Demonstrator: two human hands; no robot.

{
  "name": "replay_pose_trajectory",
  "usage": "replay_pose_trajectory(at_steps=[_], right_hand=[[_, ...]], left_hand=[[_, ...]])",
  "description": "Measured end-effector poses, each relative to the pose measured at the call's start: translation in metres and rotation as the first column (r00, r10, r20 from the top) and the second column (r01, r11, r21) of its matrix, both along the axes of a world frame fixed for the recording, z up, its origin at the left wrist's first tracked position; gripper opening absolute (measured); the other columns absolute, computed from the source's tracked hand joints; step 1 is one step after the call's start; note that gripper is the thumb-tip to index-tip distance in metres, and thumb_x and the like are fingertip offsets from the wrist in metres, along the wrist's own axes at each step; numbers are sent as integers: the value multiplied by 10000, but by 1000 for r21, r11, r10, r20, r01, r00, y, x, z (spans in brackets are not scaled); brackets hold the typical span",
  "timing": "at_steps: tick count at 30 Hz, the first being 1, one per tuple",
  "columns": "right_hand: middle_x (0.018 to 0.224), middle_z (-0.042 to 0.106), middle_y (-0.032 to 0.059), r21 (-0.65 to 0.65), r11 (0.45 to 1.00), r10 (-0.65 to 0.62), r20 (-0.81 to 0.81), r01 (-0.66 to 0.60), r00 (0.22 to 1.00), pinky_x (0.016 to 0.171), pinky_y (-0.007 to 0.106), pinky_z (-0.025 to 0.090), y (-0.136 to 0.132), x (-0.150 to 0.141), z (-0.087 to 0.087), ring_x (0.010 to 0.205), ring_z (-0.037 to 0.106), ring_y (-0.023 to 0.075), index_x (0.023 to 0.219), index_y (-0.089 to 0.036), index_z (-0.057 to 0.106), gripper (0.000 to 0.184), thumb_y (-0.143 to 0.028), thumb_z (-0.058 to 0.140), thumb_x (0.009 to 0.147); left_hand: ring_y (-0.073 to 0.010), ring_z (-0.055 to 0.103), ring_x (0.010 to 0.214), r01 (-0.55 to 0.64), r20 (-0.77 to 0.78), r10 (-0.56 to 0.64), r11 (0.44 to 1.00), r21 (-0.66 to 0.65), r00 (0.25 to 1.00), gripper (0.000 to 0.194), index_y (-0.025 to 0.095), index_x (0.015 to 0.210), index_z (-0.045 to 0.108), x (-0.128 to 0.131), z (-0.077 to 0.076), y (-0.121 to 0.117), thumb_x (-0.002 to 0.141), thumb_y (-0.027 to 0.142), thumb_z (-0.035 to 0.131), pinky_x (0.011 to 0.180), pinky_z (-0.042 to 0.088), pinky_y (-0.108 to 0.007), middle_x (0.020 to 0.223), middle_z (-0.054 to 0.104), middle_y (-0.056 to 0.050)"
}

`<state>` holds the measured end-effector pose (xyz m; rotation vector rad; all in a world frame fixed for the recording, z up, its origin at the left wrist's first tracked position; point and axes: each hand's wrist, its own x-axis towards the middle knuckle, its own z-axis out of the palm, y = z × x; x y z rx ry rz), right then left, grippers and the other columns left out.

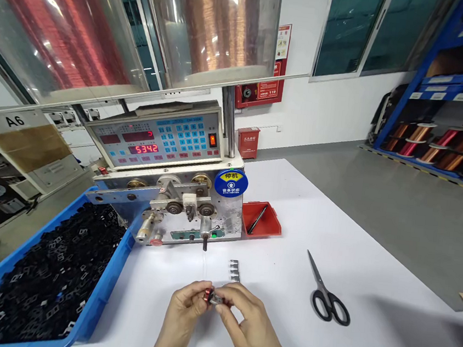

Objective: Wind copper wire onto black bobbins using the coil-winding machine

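Observation:
Close together over the white tabletop, my left hand [185, 306] and my right hand [246, 314] pinch one small piece from both sides. My left fingertips close on its dark red end, a small coil [207, 294] that looks wound with red wire. My right thumb and fingers grip a small grey metal piece [215, 299] at the coil's right side. Part of both is hidden by fingers. Just beyond my hands lies a short row of small grey metal pieces [234, 270]. The winding machine [194, 214] stands behind, its black nozzle pointing down towards my hands.
Black-handled scissors [326, 296] lie at right on the white table [288, 268]. A red tray [269, 227] holds a black pen. To the left, a blue bin [109, 287] is full of small black parts. Large wire spools [214, 22] in clear covers stand above the machine.

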<state>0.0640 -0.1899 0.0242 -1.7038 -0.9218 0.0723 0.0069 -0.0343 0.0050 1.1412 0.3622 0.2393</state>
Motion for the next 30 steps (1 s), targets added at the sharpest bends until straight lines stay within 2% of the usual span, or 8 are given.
replay_pose_trajectory(at_steps=[3,6,10,15,19,24,28,30], right_hand=[[912,631,64,-51,998,46,35,-44,998,744,262,492,1,2,3,820,606,162,1036,-219,637,242,-205,452,879],[872,611,61,-165,985,66,76,-53,995,715,266,487,-1,4,10,783,594,162,1004,-219,648,259,-180,430,871],[822,600,40,-297,952,103,94,-71,990,669,256,465,-1,8,25,727,575,154,867,-218,657,259,-128,416,835],[720,606,-28,-183,974,105,-149,-132,983,637,222,436,8,18,24,674,554,125,751,-216,574,125,-94,548,734],[649,564,-66,-92,984,120,-308,-155,944,580,206,409,17,25,17,595,500,101,703,-212,512,178,-85,624,649],[625,515,-71,-110,986,85,-292,-122,953,567,209,384,23,31,14,584,473,97,704,-208,557,192,-57,636,616],[854,581,0,-72,990,96,-266,-119,959,579,234,419,21,31,9,646,519,116,914,-226,662,237,-170,662,684],[947,604,37,-26,989,132,-274,-145,953,621,250,449,20,29,5,724,569,141,948,-223,675,207,-229,620,749]], left_hand=[[-147,597,664,21,17,-23,998,63,1000,293,214,786,774,-2,0,3,532,346,836,653,484,-251,737,684,-37],[-129,578,654,56,16,-59,989,133,998,255,222,800,774,-2,2,5,566,311,822,645,477,-236,726,635,-19],[-122,566,625,78,14,-82,981,180,997,252,216,780,776,-1,6,6,552,308,829,615,468,-230,689,594,-9],[-135,575,648,120,23,-125,981,151,992,275,212,781,772,-1,6,8,552,354,825,610,457,-233,703,597,-15],[-127,550,659,174,40,-183,970,169,982,297,202,807,765,0,5,12,570,374,813,602,430,-222,727,601,-19],[-93,513,628,201,67,-218,959,202,974,298,171,807,746,6,9,14,589,363,808,603,404,-203,695,594,-3],[-90,546,561,239,103,-246,968,76,964,358,205,910,665,12,9,12,610,345,802,587,419,-219,677,649,8],[-98,558,538,242,92,-245,969,49,965,378,216,925,630,14,7,12,611,336,802,579,429,-231,649,650,18]])
